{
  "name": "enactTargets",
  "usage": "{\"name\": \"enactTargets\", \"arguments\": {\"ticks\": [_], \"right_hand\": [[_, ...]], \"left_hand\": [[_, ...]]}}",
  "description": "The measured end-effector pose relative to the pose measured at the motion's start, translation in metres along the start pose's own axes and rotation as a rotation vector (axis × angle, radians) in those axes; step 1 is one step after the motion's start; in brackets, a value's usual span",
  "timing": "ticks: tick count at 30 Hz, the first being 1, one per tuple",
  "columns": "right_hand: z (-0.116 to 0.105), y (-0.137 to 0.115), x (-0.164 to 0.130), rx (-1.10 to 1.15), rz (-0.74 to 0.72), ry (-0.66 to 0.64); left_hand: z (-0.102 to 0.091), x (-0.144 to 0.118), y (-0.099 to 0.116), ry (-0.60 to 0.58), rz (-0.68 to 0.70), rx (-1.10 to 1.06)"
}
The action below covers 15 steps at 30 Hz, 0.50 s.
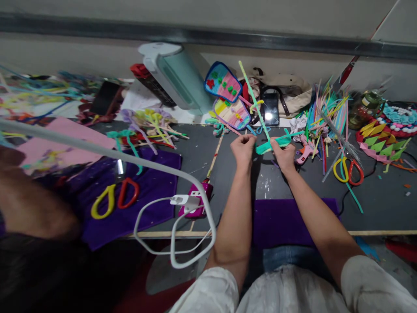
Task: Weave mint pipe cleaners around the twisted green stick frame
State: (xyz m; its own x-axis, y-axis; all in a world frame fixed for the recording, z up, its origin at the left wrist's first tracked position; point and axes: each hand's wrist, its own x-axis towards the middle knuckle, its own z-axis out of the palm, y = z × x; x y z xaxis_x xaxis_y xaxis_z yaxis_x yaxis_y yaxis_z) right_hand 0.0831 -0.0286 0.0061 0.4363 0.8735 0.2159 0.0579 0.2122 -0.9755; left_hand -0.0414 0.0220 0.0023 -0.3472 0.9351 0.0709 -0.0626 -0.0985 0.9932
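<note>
The green fuzzy-stem bundle (262,149) is above the dark table (224,174), out in front of me, and my right hand (284,155) grasps it, thumb laid along its near side. A long pale green stem (251,89) slants up and away from it, a small yellow twist (256,105) partway along. My left hand (244,150) is just beside the bundle's left end, fingertips drawn together; I cannot tell whether they pinch anything. Beyond my hands lie two colourful fuzzy panels (223,81), a phone (271,108) and a pale bag (299,89). To the right of my right hand are a pink glue gun (306,153), a heap of loose stems (327,113) and red-and-yellow scissors (355,171). Nearer me, a purple cloth (280,219) lies between my forearms. Off to the left, a white charger (187,201) shows against a magenta box (206,191), and another person's arm (35,195) reaches in at the edge.
</note>
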Motion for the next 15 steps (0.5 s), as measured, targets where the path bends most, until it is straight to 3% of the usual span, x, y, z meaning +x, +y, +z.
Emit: {"name": "enactTargets", "arguments": {"ticks": [3, 10, 15], "right_hand": [[0.0, -0.001, 0.002, 0.043, 0.053, -0.001], [0.001, -0.003, 0.006, 0.169, 0.093, 0.014], [0.001, -0.001, 0.008, 0.213, 0.115, 0.019]], "left_hand": [[-0.001, 0.001, 0.0, -0.045, -0.12, -0.163], [-0.009, 0.007, 0.008, -0.225, -0.617, -0.522], [-0.011, 0.003, 0.018, -0.373, -0.699, -0.684]]}}
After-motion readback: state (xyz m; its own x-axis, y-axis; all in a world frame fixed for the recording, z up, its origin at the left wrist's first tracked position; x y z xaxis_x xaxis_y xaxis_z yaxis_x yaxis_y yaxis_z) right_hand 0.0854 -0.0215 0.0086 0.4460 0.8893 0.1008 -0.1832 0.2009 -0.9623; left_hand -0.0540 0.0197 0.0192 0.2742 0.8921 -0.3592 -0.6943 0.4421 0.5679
